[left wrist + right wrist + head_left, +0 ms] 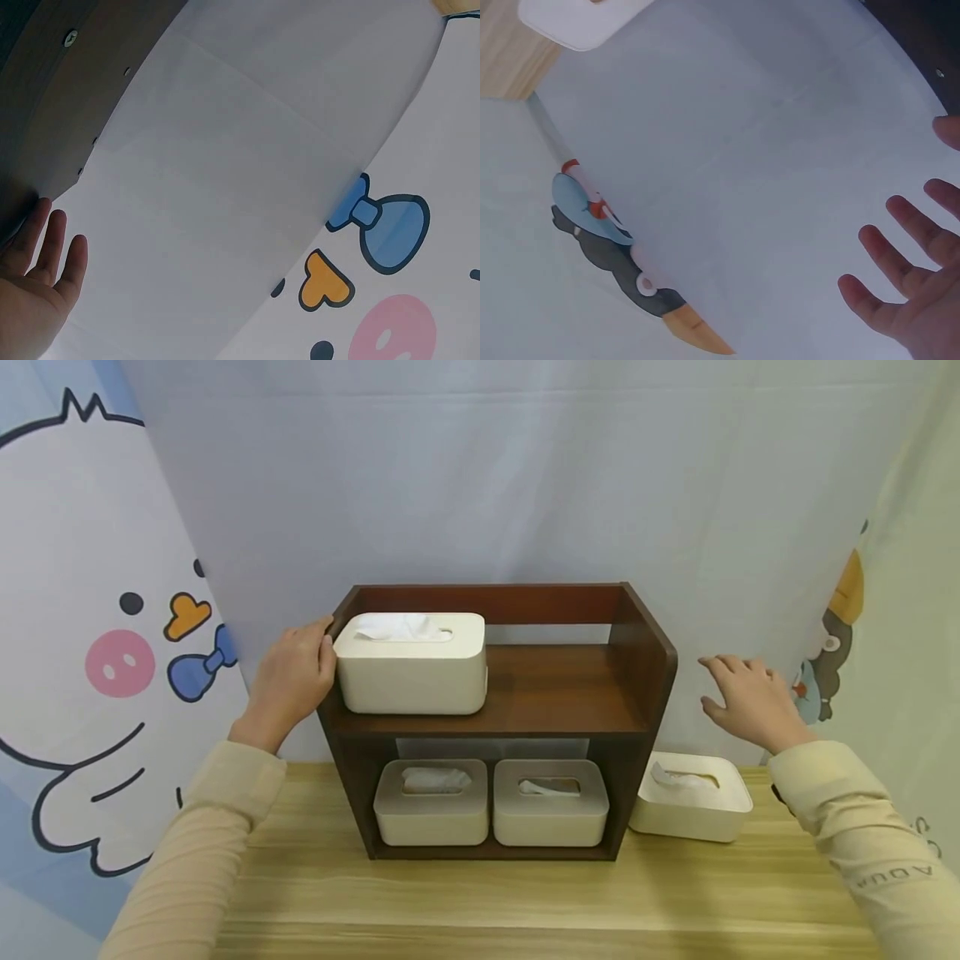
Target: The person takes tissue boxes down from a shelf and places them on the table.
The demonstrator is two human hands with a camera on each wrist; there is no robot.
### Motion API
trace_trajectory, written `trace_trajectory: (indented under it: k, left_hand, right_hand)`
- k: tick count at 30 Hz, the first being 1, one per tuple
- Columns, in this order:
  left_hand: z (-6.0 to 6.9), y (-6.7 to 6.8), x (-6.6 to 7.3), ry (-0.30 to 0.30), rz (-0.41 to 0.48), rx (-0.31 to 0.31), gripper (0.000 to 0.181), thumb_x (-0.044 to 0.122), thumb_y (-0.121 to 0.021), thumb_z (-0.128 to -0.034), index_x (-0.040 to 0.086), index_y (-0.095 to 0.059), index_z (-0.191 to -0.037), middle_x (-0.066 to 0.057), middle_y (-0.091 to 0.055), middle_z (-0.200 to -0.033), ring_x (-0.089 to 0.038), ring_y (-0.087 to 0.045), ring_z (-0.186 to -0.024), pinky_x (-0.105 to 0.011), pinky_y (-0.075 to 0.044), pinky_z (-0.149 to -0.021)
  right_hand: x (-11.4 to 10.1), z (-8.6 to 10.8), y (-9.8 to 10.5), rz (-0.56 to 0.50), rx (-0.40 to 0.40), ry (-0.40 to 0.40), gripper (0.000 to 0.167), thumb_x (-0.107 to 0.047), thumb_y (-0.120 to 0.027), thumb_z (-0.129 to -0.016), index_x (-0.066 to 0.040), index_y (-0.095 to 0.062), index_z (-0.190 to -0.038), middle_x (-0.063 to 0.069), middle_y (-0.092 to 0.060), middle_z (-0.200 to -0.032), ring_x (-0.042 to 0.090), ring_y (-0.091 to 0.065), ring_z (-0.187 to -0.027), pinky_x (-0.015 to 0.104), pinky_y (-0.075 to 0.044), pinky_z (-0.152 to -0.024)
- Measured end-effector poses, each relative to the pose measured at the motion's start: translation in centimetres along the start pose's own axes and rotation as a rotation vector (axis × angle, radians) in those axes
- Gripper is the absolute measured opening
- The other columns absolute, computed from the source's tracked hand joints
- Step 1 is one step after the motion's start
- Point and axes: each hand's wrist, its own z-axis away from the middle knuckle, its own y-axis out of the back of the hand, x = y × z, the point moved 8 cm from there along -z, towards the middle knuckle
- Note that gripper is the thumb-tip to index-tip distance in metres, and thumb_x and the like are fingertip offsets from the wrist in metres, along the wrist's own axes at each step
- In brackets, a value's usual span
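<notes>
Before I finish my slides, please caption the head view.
A person's left hand and right hand flank a brown shelf holding three tissue boxes; a fourth box stands beside it.

A grey curtain [525,485] hangs between 2 cartoon-printed cloths [52,568], behind a wood-grain table [465,906].

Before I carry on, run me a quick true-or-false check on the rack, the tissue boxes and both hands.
1. Two tissue boxes sit in the lower compartment of the rack. True.
2. The upper box sits at the rack's right end. False: it sits at the left end.
3. The left hand is at the rack's left side. True.
4. The right hand grips a tissue box. False: it holds nothing.
5. The outside box rests on the table. True.
</notes>
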Motion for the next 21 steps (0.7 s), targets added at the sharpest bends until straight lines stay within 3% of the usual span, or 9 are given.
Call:
trace_trajectory:
  k: [7,18,21]
  left_hand:
    - [0.0,-0.2,-0.1,0.000,-0.003,-0.011,0.042,0.019,-0.033,-0.0971,-0.004,-0.049,-0.128,-0.025,-0.055,-0.123,-0.044,-0.052,-0.105,-0.057,-0.042,-0.087]
    - [0.0,0.1,0.1,-0.007,0.001,0.012,0.041,0.018,-0.033,-0.0965,-0.004,-0.050,-0.127,-0.025,-0.057,-0.120,-0.044,-0.053,-0.101,-0.057,-0.042,-0.084]
    - [-0.1,0.2,0.1,-0.013,-0.005,0.017,0.041,0.018,-0.034,-0.0962,-0.004,-0.050,-0.127,-0.025,-0.057,-0.118,-0.044,-0.054,-0.098,-0.057,-0.043,-0.082]
  right_hand:
    - [-1.1,-1.5,3.1,-0.012,-0.015,-0.003,0.051,-0.018,-0.056,-0.086,-0.001,-0.043,-0.132,0.026,-0.046,-0.128,0.052,-0.043,-0.108,0.064,-0.036,-0.080]
    - [-3.4,-3.5,7.8,0.015,0.123,0.056,0.044,-0.018,-0.054,-0.088,-0.002,-0.047,-0.128,0.024,-0.051,-0.124,0.050,-0.045,-0.106,0.063,-0.037,-0.080]
    - [-4.1,-3.9,8.4,0.011,0.128,0.064,0.044,-0.020,-0.053,-0.089,-0.003,-0.046,-0.129,0.024,-0.050,-0.125,0.049,-0.044,-0.108,0.064,-0.035,-0.083]
